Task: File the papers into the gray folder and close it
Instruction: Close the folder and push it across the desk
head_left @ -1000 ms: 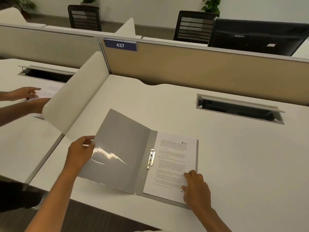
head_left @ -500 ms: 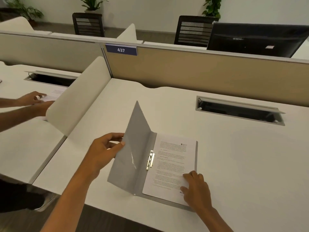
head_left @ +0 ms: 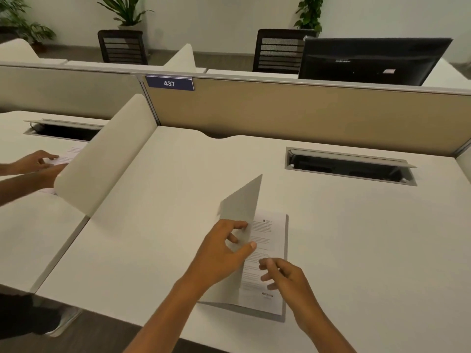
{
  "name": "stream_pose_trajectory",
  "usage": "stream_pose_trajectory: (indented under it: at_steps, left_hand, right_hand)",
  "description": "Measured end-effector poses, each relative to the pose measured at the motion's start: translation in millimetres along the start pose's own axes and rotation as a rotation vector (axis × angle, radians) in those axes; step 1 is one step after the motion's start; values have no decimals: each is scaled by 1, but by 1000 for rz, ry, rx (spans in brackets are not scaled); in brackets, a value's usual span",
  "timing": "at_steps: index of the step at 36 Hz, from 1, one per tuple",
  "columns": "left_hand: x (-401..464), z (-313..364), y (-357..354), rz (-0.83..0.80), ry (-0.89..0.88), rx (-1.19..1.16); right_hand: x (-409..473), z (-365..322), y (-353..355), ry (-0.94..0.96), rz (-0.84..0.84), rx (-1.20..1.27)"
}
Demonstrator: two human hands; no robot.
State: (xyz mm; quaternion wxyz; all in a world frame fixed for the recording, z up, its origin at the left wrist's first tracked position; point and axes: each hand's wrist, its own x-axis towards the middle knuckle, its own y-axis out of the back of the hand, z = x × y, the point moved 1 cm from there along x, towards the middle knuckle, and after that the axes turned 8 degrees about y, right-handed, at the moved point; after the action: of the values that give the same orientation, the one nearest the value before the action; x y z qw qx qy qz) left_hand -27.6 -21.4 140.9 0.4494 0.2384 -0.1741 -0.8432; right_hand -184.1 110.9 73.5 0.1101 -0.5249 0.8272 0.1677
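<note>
The thin gray plastic folder (head_left: 242, 207) cover has swung further shut; left hand (head_left: 219, 253) pinches its edge, printed white papers (head_left: 267, 250) at 3 o'clock, right hand (head_left: 285, 278) lifted, released.

One gray folder (head_left: 240, 207), four hands, two chairs, one monitor (head_left: 369, 61), perhaps three plants.

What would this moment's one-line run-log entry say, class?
stage: closing | left hand: gripping gray folder cover, half-folded | right hand: above papers | folder: not shut
</note>
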Motion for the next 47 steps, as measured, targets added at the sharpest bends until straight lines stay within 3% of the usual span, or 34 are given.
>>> stream_pose_trajectory:
  at_steps: [6,13,21,28,39,47]
  left_hand:
    - [3,-5,-40,-16,-16,39]
    - [11,-25,-57,21,-41,15]
    - [6,-85,-35,149,114,1]
    - [-17,-139,-16,226,289,43]
    - [-35,-166,-18,148,466,-8]
    - [-36,-156,-24,110,567,-226]
  right_hand:
    - [-15,-17,12,-106,-94,236]
    - [-19,-7,30,-174,-38,226]
    - [-14,47,44,-179,62,26]
    - [-21,76,38,-73,59,-357]
    - [-28,87,12,229,-50,-826]
    - [-27,98,3,255,-57,-871]
